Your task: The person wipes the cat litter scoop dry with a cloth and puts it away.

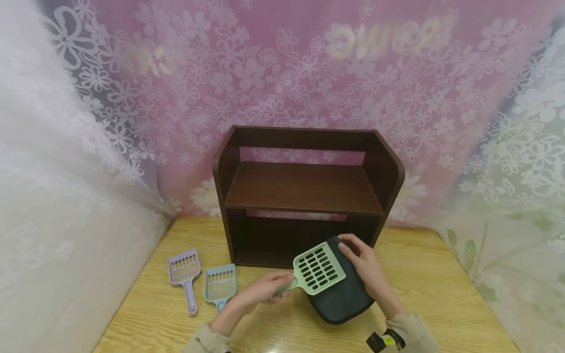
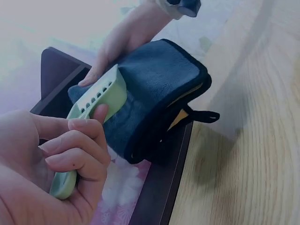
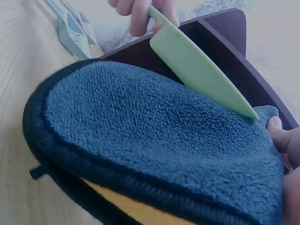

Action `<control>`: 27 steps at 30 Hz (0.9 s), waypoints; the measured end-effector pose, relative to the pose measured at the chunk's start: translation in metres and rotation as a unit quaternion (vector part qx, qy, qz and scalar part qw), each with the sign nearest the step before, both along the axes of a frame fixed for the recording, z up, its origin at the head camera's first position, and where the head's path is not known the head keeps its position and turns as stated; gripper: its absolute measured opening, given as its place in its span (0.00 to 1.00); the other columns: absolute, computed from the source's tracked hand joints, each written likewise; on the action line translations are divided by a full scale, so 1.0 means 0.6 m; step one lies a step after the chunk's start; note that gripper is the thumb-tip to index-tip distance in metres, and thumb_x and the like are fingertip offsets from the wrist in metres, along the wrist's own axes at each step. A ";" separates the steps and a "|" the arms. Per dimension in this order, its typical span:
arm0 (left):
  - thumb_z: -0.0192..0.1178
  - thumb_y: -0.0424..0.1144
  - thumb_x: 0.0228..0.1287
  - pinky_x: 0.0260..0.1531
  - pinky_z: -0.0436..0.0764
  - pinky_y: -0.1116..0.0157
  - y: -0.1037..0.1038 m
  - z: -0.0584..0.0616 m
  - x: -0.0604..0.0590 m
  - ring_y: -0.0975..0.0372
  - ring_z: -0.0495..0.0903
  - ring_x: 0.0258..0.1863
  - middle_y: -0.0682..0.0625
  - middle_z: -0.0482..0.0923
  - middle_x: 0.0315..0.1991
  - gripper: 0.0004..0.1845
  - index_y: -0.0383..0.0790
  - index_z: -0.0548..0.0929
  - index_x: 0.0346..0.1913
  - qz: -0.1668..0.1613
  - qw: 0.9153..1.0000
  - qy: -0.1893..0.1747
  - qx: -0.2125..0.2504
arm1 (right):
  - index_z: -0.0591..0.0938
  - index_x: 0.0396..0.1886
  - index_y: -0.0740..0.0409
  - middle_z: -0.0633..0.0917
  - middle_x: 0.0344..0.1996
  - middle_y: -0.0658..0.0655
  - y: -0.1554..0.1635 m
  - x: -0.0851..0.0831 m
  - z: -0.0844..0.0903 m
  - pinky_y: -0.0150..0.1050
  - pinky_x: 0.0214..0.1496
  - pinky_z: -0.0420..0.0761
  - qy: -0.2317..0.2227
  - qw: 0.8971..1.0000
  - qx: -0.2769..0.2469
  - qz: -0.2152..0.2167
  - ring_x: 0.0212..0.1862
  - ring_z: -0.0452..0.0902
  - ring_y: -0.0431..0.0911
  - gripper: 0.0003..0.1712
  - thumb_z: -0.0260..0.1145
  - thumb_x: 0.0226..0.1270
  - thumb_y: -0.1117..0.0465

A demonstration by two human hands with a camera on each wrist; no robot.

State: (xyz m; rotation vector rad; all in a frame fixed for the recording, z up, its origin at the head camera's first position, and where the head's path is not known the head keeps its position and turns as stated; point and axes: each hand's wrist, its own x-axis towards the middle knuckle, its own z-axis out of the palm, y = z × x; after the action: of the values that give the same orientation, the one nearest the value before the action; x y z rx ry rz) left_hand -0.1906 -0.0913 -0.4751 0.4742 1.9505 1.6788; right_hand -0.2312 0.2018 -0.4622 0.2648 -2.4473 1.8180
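**Holding a green scoop over a dark cloth**

Left hand (image 1: 260, 290) fingers curl round the handle of a light, stiff plastic scoop (image 1: 319, 267). Right hand (image 1: 363, 262) pinches the soft, floppy cloth (image 1: 342, 299) at its far edge, on the tabletop (image 1: 441, 299).

Pale green plastic slotted scoop (image 1: 319, 268): flat rectangular head with rows of oblong slots, short handle gripped in left hand (image 1: 263, 290), head tilted and resting on top of the mitt. Dark navy fleece mitt-shaped cloth (image 1: 342, 294): rounded outline, black edge binding, yellow inner layer and small black loop visible at one side; lying on the wooden desk (image 1: 441, 294), far end held by right hand (image 1: 366, 267).
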 end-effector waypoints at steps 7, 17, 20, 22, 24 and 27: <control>0.48 0.48 0.81 0.19 0.54 0.72 -0.001 0.001 -0.001 0.67 0.53 0.16 0.54 0.67 0.25 0.17 0.40 0.77 0.37 -0.037 0.999 0.018 -0.024 | 0.81 0.58 0.56 0.82 0.53 0.55 -0.004 -0.030 0.018 0.32 0.54 0.75 0.040 0.990 0.074 0.117 0.50 0.75 0.40 0.15 0.62 0.77 0.57; 0.51 0.46 0.79 0.20 0.57 0.71 0.007 0.013 -0.001 0.67 0.56 0.16 0.55 0.69 0.26 0.17 0.36 0.85 0.47 -0.051 0.997 0.002 -0.058 | 0.83 0.50 0.44 0.85 0.46 0.45 -0.049 -0.047 0.053 0.39 0.54 0.78 0.090 0.905 0.221 0.353 0.47 0.79 0.41 0.08 0.62 0.76 0.54; 0.53 0.45 0.78 0.19 0.57 0.71 0.015 0.014 0.000 0.67 0.55 0.15 0.56 0.63 0.21 0.16 0.39 0.80 0.33 -0.067 0.996 -0.002 -0.056 | 0.84 0.49 0.46 0.85 0.45 0.43 -0.070 -0.041 0.061 0.38 0.54 0.79 0.106 0.877 0.244 0.401 0.46 0.80 0.38 0.09 0.61 0.76 0.53; 0.53 0.45 0.78 0.18 0.56 0.71 0.019 0.014 0.001 0.67 0.53 0.14 0.57 0.60 0.18 0.18 0.41 0.76 0.28 -0.072 0.996 -0.002 -0.056 | 0.84 0.49 0.46 0.86 0.46 0.43 -0.077 -0.037 0.065 0.39 0.54 0.80 0.114 0.863 0.258 0.419 0.47 0.80 0.37 0.10 0.61 0.76 0.52; 0.54 0.45 0.77 0.18 0.57 0.71 0.020 0.014 0.002 0.67 0.54 0.14 0.57 0.62 0.18 0.18 0.41 0.76 0.27 -0.067 0.996 -0.002 -0.057 | 0.84 0.49 0.46 0.86 0.45 0.43 -0.079 -0.035 0.068 0.40 0.54 0.80 0.115 0.861 0.262 0.421 0.47 0.80 0.37 0.10 0.61 0.76 0.52; 0.55 0.45 0.76 0.19 0.59 0.71 0.018 0.016 0.003 0.67 0.64 0.18 0.56 0.69 0.24 0.16 0.36 0.84 0.38 -0.044 0.997 0.000 -0.059 | 0.84 0.48 0.44 0.85 0.45 0.43 -0.071 -0.037 0.070 0.42 0.54 0.80 0.101 0.875 0.250 0.402 0.47 0.80 0.39 0.08 0.61 0.76 0.53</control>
State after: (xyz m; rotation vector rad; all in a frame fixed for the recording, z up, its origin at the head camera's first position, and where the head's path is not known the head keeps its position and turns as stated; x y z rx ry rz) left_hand -0.1885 -0.0806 -0.4657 0.5080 1.9870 1.4998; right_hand -0.2532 0.1592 -0.4201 1.6180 -2.8036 1.1360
